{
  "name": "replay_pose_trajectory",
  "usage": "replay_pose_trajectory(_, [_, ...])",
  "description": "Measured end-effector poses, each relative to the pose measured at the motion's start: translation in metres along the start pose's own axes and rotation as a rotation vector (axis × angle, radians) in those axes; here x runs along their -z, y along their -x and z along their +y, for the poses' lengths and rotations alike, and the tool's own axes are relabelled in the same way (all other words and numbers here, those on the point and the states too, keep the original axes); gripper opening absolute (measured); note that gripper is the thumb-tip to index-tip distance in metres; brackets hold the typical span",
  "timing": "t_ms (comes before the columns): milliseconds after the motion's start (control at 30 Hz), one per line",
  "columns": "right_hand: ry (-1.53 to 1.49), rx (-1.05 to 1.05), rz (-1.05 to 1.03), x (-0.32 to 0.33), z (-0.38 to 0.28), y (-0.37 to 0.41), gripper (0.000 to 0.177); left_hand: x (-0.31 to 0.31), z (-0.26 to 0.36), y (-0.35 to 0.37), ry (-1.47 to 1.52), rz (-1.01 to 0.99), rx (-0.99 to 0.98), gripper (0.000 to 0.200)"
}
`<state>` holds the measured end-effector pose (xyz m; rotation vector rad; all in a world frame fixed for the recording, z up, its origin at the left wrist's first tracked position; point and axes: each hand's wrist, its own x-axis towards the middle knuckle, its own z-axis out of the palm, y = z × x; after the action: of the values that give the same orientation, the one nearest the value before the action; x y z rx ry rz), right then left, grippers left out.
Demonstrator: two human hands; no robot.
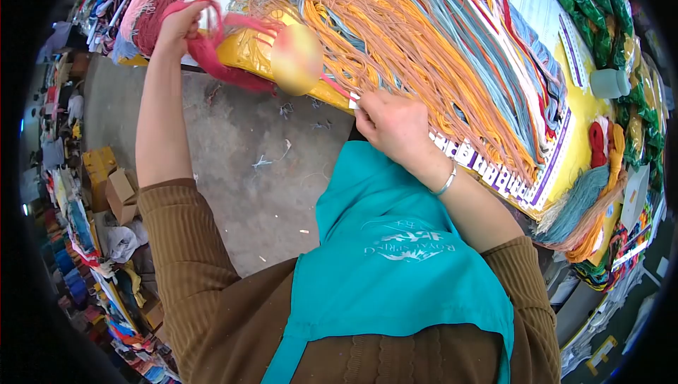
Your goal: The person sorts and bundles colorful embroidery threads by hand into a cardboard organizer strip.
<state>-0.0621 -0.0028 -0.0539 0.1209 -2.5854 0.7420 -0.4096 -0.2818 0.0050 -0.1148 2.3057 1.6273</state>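
Between the two hands there is a blurred round patch, yellow and pinkish, and it hides part of the red thread; what is behind it I cannot tell. Beyond the right hand, many long orange and peach threads are spread on the yellow table, with blue-grey, white and red threads at their farther side. To the right of this hand, the lower ends of these threads lie over a white card strip with a purple line. Farther to the right are loose skeins in blue-green, orange and red, and above them a pale green cup near the green bundles. Just beside the left hand, pink and dull red yarn lies in a pile. Below the left hand and well apart from it, open cardboard boxes stand beyond the forearm, next to the grey floor.

The left arm is stretched forward, its hand is raised at the table edge, and its fingers are closed around the red thread, which hangs below in a loose loop. The right arm is bent across the front of the teal apron, with a bracelet at the wrist. Its thumb and forefinger pinch the red thread's end by a small white tag, at the near edge of the table.
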Motion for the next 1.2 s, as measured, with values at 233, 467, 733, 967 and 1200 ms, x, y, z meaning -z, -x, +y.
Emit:
replay_pose_trajectory(233, [0.006,0.005,0.005,0.000,0.000,0.001,0.014,0.073,-0.060,0.028,0.288,0.059,0.249,0.022])
replay_pose_trajectory(467, [0.010,0.050,0.056,-0.007,0.002,0.001,0.013,0.024,-0.075,0.149,0.880,-0.652,0.025,0.037])
replay_pose_trajectory(733, [-0.741,-0.348,-0.060,0.025,-0.056,-0.010,0.014,-0.101,-0.052,0.256,0.895,-0.582,0.016,0.055])
replay_pose_trajectory(967, [-1.451,-0.783,-0.237,0.017,-0.070,0.007,0.009,-0.150,-0.058,0.288,0.796,-0.695,0.015,0.058])
replay_pose_trajectory(1200, [-1.583,-0.777,-0.027,0.024,-0.053,0.022,0.003,-0.169,-0.061,0.299,1.008,-0.510,0.028,0.041])
